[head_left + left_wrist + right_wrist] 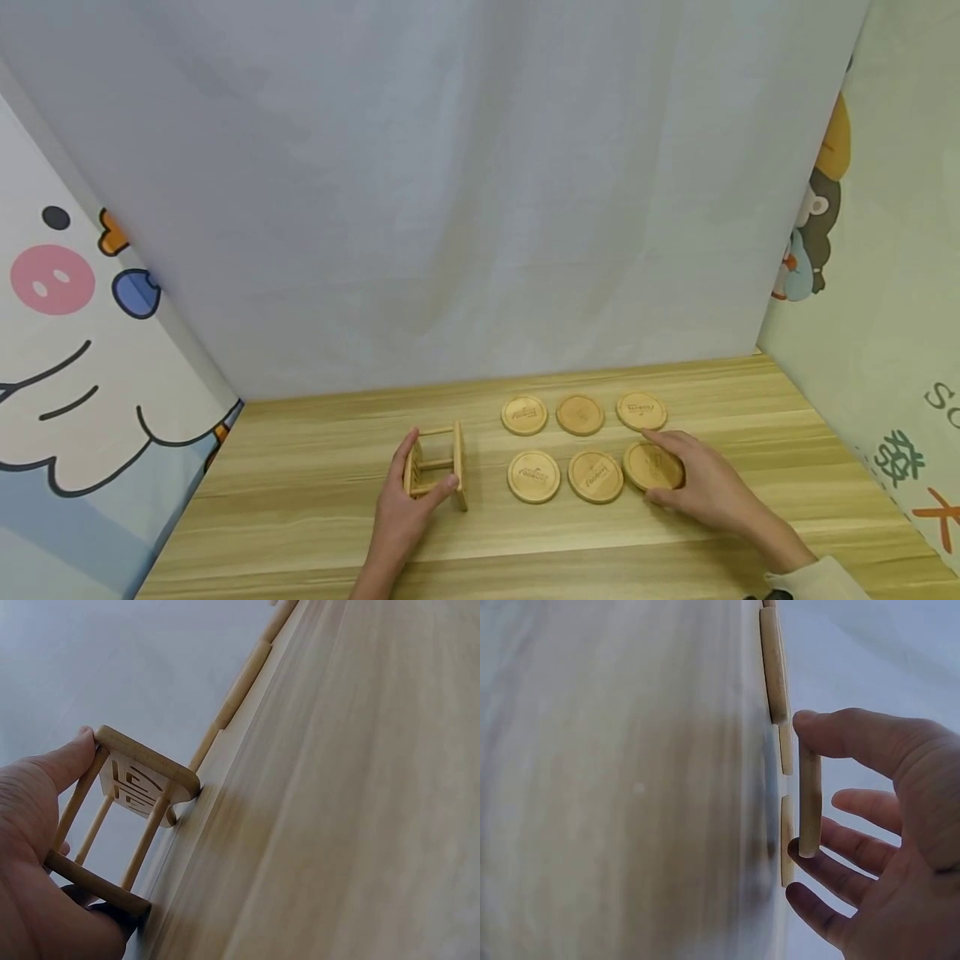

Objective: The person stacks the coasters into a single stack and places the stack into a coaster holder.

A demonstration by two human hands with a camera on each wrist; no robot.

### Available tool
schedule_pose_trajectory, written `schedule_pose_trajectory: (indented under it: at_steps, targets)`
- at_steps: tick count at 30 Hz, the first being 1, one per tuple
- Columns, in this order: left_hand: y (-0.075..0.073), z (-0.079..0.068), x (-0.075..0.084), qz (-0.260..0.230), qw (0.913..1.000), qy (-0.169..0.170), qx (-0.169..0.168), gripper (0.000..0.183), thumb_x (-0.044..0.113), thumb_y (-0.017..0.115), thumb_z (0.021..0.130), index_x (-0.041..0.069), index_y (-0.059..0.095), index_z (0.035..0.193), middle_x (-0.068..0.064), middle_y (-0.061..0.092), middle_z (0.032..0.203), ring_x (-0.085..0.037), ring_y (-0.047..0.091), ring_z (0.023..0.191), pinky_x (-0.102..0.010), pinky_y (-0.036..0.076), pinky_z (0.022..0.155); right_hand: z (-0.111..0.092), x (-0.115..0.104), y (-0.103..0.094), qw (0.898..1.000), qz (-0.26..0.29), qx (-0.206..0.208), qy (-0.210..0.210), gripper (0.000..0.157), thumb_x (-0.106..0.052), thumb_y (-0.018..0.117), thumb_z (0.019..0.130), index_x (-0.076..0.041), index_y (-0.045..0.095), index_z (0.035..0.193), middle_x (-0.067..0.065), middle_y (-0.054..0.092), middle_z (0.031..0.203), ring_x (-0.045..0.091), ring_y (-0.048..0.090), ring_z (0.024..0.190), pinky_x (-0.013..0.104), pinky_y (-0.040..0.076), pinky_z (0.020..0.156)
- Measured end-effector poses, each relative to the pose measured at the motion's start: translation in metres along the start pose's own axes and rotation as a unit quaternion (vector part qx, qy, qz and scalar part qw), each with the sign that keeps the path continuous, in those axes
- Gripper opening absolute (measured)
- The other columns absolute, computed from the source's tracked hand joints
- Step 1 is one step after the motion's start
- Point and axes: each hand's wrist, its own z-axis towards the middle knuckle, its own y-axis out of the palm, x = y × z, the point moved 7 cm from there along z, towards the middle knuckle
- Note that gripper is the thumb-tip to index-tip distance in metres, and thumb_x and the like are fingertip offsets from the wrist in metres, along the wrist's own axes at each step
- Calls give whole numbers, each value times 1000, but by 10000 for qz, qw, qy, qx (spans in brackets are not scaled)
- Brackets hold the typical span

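Note:
My left hand grips a small wooden coaster rack by its sides, thumb at the near right end. In the left wrist view the rack shows slatted cut-outs in its end panel and thin round posts. On the right, my right hand pinches a round wooden coaster between thumb and fingers. Seen edge-on in the right wrist view, this coaster is slightly off the tabletop. Left of it lie two more coasters, a middle one and a left one, with stamped lettering.
Behind them a back row of three coasters lies flat: left, middle and right. The wood-grain table meets a pale curtain at its far edge. Cartoon-printed panels stand on the left and right.

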Motion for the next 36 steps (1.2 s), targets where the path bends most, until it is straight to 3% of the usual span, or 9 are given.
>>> schedule_pose_trajectory:
  at_steps: [36]
  targets:
    - [0,0,1,-78,9999,112,-21,101,37,94,91,23,38,174,-28,36,175,-57,40,156,-75,39,120,12,-36,8,9997,160,-128,-147,91,-15,102,77,-1,60,157,27,65,148,53,63,133,73,51,108]
